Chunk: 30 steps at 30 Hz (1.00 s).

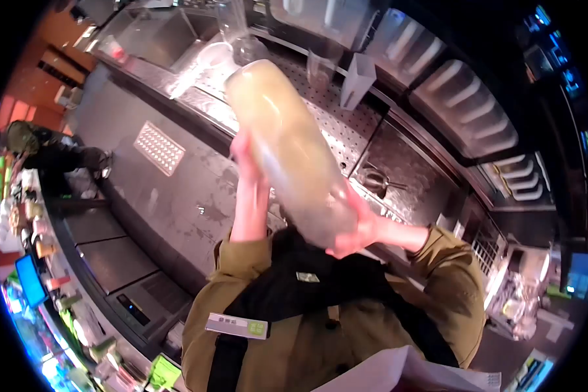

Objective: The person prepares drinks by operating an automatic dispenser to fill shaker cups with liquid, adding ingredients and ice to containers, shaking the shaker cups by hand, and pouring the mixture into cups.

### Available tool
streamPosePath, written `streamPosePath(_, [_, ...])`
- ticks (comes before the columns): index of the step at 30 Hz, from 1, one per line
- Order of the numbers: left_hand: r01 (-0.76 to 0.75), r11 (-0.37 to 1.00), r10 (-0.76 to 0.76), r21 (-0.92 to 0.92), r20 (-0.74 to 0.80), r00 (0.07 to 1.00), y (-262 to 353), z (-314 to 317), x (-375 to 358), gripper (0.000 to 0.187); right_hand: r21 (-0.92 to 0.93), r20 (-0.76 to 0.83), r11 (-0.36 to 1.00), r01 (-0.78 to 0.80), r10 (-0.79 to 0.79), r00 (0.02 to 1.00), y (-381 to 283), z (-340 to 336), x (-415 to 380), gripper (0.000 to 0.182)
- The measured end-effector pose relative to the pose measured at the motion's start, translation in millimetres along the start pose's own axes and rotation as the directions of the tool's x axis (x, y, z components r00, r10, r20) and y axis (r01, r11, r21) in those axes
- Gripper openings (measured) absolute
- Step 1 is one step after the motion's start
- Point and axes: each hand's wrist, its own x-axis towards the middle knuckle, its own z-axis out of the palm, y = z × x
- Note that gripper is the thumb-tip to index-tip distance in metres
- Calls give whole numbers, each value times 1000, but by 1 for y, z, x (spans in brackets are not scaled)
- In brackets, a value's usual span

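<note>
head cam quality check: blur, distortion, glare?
Head view: strong fisheye, black corners, counter edges bowed. The shaker held by the left hand and right hand is smeared by motion blur. Glare on the steel counter at top; screens bloom blue at the rim. Jacket and badge look fairly sharp.

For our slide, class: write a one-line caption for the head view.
Both hands, left hand and right hand, grip a cloudy shaker raised above a perforated steel counter.

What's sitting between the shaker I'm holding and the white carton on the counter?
In the head view, a clear plastic cup stands on the perforated steel counter, between the shaker and the white carton.
</note>
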Motion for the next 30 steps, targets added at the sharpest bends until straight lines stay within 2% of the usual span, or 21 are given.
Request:
streamPosePath(1, [-158,987,158,7,66,985,20,29,-16,70,216,22,976,19,-24,999,7,5,3,101])
streamPosePath(2, [-167,982,167,88,8,986,37,56,-20,70,281,-10,956,84,-85,996,18,13,7,103])
streamPosePath(3, [-165,972,175,169,-50,983,53,83,-24,70,115,-18,985,127,-126,992,10,20,6,106])
streamPosePath(4, [-31,915,135,403,-232,963,69,84,-13,71,-61,-26,984,165,-167,986,3,26,4,109])
streamPosePath(5, [-71,929,153,362,-204,967,67,73,-29,70,-230,-35,954,194,-207,978,-4,31,3,112])
streamPosePath(6, [-116,939,177,325,-164,971,67,61,-38,70,-10,-65,984,176,-176,982,-13,43,-7,113])
streamPosePath(8, [-304,943,282,138,162,946,84,87,-20,66,24,-45,943,331,-330,943,-22,28,29,112])
streamPosePath(9, [-323,946,317,-41,335,887,82,104,-43,64,-109,-8,909,403,-406,914,-36,30,35,111])
streamPosePath(10, [-311,943,333,-118,381,862,73,103,-60,64,-230,39,867,442,-446,894,-45,37,28,110])
streamPosePath(11, [-290,937,347,-194,426,835,63,103,-77,64,-184,-18,892,414,-424,906,-46,54,15,106])
streamPosePath(13, [-297,951,309,-89,360,880,61,78,-99,66,-69,-133,920,385,-391,911,-34,95,8,98])
streamPosePath(15, [-384,923,345,16,406,846,96,70,-68,68,-9,-177,876,482,-476,861,-10,96,60,91])
streamPosePath(17, [-357,901,342,246,103,934,111,84,-63,71,-143,-179,859,492,-511,841,-16,84,73,90])
streamPosePath(18, [-292,894,329,340,-53,943,118,91,-60,72,-221,-200,858,464,-506,839,-23,80,78,89])
streamPosePath(19, [-246,854,313,459,-76,947,133,71,-46,72,-268,-199,854,446,-502,842,-30,79,80,89])
streamPosePath(21, [-264,915,256,305,69,964,151,67,-51,65,-288,-172,838,464,-522,836,-32,90,78,87])
streamPosePath(24, [-487,849,449,206,206,869,136,73,-70,51,-337,-126,793,508,-572,810,-38,106,81,86])
streamPosePath(26, [-213,874,271,438,-74,960,187,25,-29,54,-342,-182,819,460,-538,823,-33,123,89,85])
streamPosePath(27, [-455,512,519,728,159,840,189,38,-40,53,-343,-188,818,462,-541,819,-32,126,99,84])
streamPosePath(28, [-498,704,495,507,152,855,188,46,-45,54,-356,-153,795,492,-569,808,-32,124,107,84])
streamPosePath(30, [-470,869,417,153,284,864,189,46,-49,59,-411,-107,737,536,-623,775,-38,126,112,83])
